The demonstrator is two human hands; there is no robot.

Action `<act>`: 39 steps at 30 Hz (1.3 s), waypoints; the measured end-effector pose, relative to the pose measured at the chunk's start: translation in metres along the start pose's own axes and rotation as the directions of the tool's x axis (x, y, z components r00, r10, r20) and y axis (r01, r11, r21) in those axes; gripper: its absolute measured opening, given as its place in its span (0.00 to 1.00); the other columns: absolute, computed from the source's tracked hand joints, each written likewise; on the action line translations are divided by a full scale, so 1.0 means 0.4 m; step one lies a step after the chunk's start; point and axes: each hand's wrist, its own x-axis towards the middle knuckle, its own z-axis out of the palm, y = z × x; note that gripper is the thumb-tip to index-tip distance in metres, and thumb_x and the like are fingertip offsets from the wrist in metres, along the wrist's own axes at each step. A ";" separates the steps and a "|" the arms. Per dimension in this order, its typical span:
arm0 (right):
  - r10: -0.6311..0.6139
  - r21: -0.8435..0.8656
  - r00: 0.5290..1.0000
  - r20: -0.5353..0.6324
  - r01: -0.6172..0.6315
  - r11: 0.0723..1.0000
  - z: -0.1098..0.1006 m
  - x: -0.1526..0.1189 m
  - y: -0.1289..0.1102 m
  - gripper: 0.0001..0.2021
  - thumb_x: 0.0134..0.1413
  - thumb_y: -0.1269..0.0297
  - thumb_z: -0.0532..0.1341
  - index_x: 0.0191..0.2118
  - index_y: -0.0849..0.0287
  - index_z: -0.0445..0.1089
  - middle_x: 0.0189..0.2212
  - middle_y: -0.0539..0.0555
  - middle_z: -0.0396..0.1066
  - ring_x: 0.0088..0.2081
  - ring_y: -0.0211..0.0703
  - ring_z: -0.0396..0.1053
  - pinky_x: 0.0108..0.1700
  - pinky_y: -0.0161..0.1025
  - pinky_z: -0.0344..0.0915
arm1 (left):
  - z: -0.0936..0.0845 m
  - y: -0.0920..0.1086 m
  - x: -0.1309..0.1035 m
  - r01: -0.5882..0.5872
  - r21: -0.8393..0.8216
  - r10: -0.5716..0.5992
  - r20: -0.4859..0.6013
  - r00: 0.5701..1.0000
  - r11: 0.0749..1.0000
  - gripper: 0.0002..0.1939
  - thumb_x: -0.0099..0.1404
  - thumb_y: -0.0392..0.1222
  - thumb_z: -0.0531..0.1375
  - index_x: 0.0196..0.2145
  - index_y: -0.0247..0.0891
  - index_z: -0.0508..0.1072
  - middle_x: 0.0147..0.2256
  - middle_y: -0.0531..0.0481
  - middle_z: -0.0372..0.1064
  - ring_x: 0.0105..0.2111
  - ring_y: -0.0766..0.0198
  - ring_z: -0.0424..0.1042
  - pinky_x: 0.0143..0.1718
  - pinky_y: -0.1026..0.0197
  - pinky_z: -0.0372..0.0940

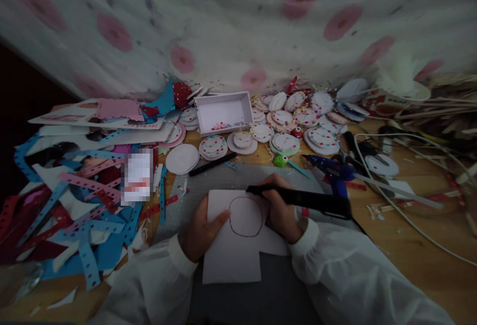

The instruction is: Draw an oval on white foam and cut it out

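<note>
White paper [231,265] with a circle drawn on it in dark red lies over the grey mat. My left hand [203,228] holds the paper's left edge, its thumb on top beside the circle and its other fingers hidden. My right hand [281,210] is at the upper right of the circle, closed around a thick black tool [313,201] that points left. The tool's narrow end is over the paper's top edge. Whether it touches the paper I cannot tell.
Coloured paper strips [89,225] pile up at the left. Behind the mat stand a white box [223,111] and several decorated discs [283,141]. At the right lie a blue glue gun [331,168], a pale cable [402,220] and a patterned cup [383,104].
</note>
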 end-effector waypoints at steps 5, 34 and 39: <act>-0.007 -0.046 0.983 -0.183 -0.002 0.999 -0.001 0.017 -0.007 0.06 0.52 0.69 0.53 0.32 0.56 0.66 0.29 0.52 0.69 0.33 0.44 0.67 0.35 0.40 0.65 | 0.003 -0.001 0.003 0.051 -0.032 -0.051 -0.005 0.999 0.998 0.28 0.56 0.54 0.63 0.48 0.33 0.66 0.43 0.39 0.73 0.42 0.51 0.73 0.42 0.51 0.68; -0.181 -0.259 0.983 -0.040 0.165 0.952 0.014 0.030 -0.089 0.12 0.63 0.58 0.52 0.47 0.55 0.66 0.33 0.53 0.73 0.29 0.44 0.71 0.31 0.39 0.65 | -0.054 0.061 -0.017 0.453 -0.557 -0.157 0.498 0.853 0.696 0.29 0.45 0.39 0.59 0.47 0.29 0.74 0.40 0.39 0.76 0.45 0.45 0.72 0.48 0.49 0.62; -0.182 -0.278 0.983 -0.040 0.164 0.946 0.013 0.033 -0.075 0.13 0.63 0.59 0.52 0.47 0.56 0.66 0.29 0.52 0.72 0.26 0.44 0.69 0.30 0.40 0.65 | -0.045 0.067 -0.014 0.442 -0.562 -0.155 0.484 0.861 0.699 0.28 0.46 0.39 0.59 0.46 0.28 0.74 0.39 0.39 0.76 0.46 0.45 0.72 0.48 0.51 0.62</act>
